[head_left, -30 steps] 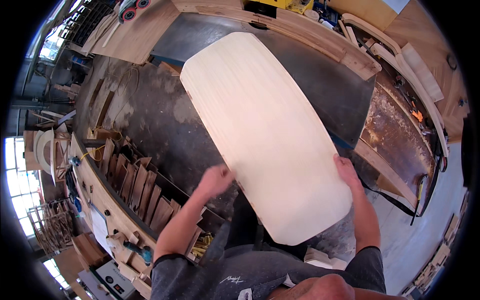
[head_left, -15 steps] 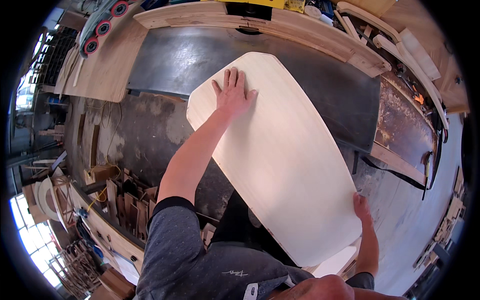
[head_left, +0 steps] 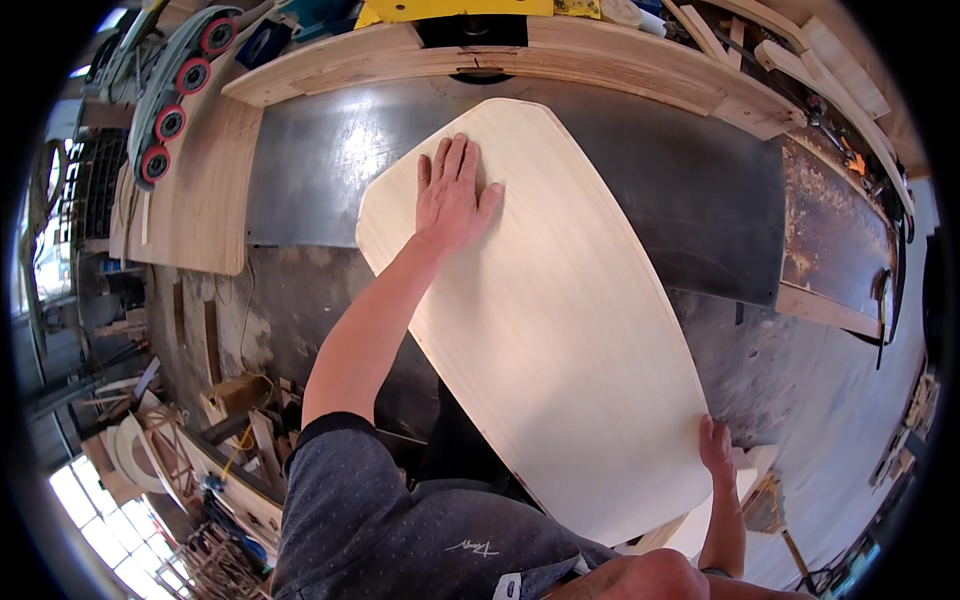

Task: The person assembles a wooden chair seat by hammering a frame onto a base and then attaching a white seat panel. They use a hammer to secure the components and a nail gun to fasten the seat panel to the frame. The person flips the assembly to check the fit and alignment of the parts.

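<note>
A large pale wooden panel (head_left: 560, 330) with a curved long edge and clipped far corners slants across the middle of the view. Its far end lies over the dark metal machine table (head_left: 690, 210), short of the wooden fence (head_left: 620, 70); the near end reaches back to my body. My left hand (head_left: 455, 200) rests flat on top of the panel near its far left side, fingers stretched out and thumb apart. At the right edge, toward the near end, my right hand (head_left: 716, 445) grips the panel, with some of its fingers hidden beneath.
A feed unit with several red-hubbed wheels (head_left: 182, 95) stands at the far left, above a wooden side board (head_left: 190, 215). Behind the fence opening is a yellow machine part (head_left: 450, 8). Curved wooden pieces (head_left: 835, 90) lie far right. Offcuts (head_left: 235, 400) sit at left on the floor.
The view has turned a little, bringing more of the wheeled feed unit into sight. Both hands keep their places on the panel, which appears slightly farther left in the picture.
</note>
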A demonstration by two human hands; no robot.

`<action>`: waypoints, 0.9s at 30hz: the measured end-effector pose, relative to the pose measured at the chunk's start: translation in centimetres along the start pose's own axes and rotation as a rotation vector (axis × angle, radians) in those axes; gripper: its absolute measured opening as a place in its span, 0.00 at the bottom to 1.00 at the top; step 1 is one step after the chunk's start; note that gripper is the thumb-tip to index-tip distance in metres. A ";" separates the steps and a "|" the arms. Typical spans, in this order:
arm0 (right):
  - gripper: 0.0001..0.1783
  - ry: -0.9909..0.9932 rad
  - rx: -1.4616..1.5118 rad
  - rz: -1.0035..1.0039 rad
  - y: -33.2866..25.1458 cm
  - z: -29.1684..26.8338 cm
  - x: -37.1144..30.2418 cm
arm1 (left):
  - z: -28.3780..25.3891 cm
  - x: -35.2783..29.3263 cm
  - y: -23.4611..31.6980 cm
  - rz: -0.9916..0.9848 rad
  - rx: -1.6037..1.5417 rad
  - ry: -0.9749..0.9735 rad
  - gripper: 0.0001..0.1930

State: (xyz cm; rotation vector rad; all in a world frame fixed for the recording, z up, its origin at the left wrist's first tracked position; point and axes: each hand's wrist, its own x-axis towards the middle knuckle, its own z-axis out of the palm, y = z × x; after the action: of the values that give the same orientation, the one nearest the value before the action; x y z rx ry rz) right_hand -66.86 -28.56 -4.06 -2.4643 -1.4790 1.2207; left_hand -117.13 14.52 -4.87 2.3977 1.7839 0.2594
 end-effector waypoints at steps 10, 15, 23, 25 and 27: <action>0.29 0.088 0.007 0.094 -4.4 6.9 -4.0 | -1.1 3.1 -3.9 0.134 -0.035 -0.029 0.40; 0.29 0.159 0.049 0.093 -6.3 8.2 -4.1 | -1.2 4.5 -5.1 0.154 -0.027 -0.036 0.40; 0.27 -0.006 -0.015 0.235 -6.7 6.6 -3.5 | -1.4 5.0 -5.6 0.139 -0.031 -0.037 0.40; 0.26 -0.026 -0.036 0.268 -6.0 6.4 -3.2 | -1.4 5.4 -5.6 0.134 -0.047 -0.034 0.40; 0.26 -0.051 -0.042 0.291 -5.7 6.3 -3.1 | -1.2 5.4 -5.7 0.138 -0.042 -0.027 0.40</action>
State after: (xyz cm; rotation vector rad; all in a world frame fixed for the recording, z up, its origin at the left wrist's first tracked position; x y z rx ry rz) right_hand -75.81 -29.97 -4.33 -2.7725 -1.1969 1.3145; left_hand -121.16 21.32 -4.59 2.4861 1.5877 0.2746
